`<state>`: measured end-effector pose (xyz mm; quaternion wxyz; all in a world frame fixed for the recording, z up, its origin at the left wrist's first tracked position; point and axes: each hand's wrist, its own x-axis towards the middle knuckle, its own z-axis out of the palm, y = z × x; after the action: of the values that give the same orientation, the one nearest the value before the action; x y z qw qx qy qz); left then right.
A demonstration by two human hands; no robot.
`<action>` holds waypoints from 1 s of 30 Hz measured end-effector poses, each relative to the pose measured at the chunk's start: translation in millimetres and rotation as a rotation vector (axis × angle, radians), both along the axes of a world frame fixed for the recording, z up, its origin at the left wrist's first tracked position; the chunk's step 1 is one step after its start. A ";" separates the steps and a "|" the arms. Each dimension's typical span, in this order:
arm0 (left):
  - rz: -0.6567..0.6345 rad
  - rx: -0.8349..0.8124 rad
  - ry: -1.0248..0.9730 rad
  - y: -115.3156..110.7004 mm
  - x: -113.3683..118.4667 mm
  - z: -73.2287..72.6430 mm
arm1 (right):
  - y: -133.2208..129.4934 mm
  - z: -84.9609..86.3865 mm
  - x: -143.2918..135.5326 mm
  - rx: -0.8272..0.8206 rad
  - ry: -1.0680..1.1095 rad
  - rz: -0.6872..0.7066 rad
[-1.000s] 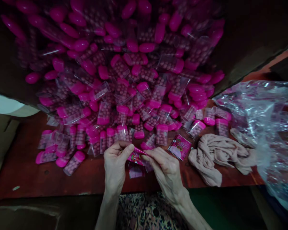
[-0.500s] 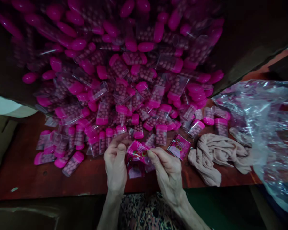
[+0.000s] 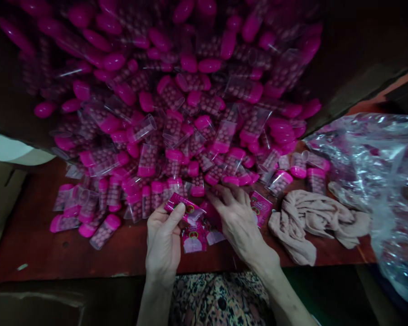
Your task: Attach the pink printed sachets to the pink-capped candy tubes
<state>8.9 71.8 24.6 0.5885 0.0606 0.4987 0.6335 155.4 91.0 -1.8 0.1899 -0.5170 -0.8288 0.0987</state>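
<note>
My left hand (image 3: 163, 240) pinches a shiny pink printed label (image 3: 187, 208) between thumb and fingers, its free end pointing right. Below it, more pink labels (image 3: 193, 237) lie on the red table top. My right hand (image 3: 240, 217) reaches over the front of the heap, fingers stretched forward and slightly apart. Its fingertips are among the small clear jars with pink caps (image 3: 197, 184); whether they touch one is hidden. Another pink printed label (image 3: 260, 207) lies partly behind the right hand.
A large heap of jars filled with pinkish balls (image 3: 172, 127) spills from a dark container onto the red table (image 3: 129, 253). To the right lie a crumpled beige cloth (image 3: 313, 222) and clear plastic bags (image 3: 401, 181). Loose jars (image 3: 104, 231) lie at left.
My right hand has let go of the label and moved forward to the jars. My left hand keeps the label, which has shifted slightly left and up.
</note>
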 end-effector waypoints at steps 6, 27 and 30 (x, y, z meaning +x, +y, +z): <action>0.007 -0.035 -0.115 1.8 -1.0 -0.8 | 4.2 -3.5 -1.8 -0.068 -0.206 0.018; 0.101 0.027 -0.114 11.1 10.3 10.1 | -38.2 31.3 -9.3 -0.843 1.074 -0.239; 0.096 0.018 -0.107 12.2 12.7 9.9 | -36.5 31.7 -10.2 -0.828 1.091 -0.248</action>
<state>21.5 84.1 34.4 0.5826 0.0081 0.4633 0.6678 145.2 54.5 29.8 0.3765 -0.5143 -0.4439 0.6298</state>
